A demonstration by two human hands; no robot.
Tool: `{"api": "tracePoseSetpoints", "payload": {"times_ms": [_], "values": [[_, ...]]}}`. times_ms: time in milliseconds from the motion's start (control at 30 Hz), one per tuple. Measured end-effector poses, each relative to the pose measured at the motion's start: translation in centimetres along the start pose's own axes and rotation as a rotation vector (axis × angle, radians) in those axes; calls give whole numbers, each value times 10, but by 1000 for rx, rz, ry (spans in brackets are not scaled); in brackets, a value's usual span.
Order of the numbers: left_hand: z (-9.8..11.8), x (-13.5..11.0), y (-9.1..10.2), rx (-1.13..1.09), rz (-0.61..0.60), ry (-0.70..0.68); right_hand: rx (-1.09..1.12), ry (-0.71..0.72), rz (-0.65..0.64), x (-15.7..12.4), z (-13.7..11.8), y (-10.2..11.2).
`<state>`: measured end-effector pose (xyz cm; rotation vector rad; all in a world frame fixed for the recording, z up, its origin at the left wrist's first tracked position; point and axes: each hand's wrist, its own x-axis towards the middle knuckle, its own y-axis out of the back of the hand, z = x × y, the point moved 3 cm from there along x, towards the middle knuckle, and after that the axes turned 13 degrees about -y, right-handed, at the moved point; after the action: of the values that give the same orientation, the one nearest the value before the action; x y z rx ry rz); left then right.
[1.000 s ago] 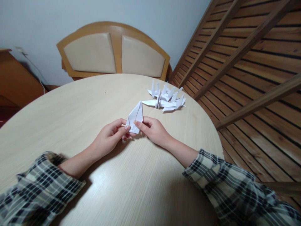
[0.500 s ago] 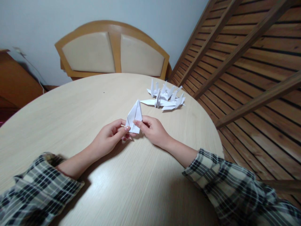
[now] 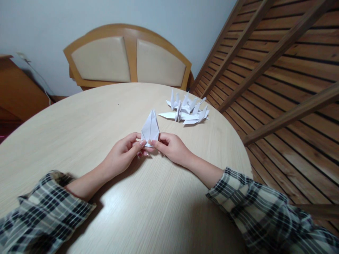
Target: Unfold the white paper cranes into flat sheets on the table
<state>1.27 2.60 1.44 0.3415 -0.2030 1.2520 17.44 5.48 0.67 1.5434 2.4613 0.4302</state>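
Between my hands is a folded sheet of white paper (image 3: pixel 150 126), pointed at the top with a crease down its middle. My left hand (image 3: pixel 123 153) pinches its lower left corner, thumb in front and fingers behind. On the opposite corner my right hand (image 3: pixel 172 146) is closed too, its thumb pressed on the paper's lower edge. The two thumb tips lie close together near the bottom. Most fingertips of the right hand are hidden behind the paper. Several folded white paper cranes (image 3: pixel 186 109) stand in a cluster beyond my right hand.
The round light wood table (image 3: pixel 87 116) fills most of the view. Behind it stands a wooden headboard (image 3: pixel 129 56) with two cream panels, against a pale wall. A slatted wooden partition (image 3: pixel 278 81) borders the right side. A brown cabinet (image 3: pixel 22 95) is at far left.
My right thumb has slid down to the paper's lower edge, beside the left thumb. The paper has turned slightly, so its tip points more straight up. The cranes have stayed put.
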Motion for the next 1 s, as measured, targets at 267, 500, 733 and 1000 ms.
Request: {"api": "tracePoseSetpoints", "payload": {"times_ms": [267,500,733,1000], "values": [[0,0,-1,8,7,13,-117,66,64,-1,-4,-1],[-7,-1,4,23,35,26,-41,78,32,-3,-6,-1],[-14,-1,8,-86,99,76,198,9,-61,-2,-4,-1],[-16,-1,9,-152,143,113,243,-1,-17,1,-1,0]]}}
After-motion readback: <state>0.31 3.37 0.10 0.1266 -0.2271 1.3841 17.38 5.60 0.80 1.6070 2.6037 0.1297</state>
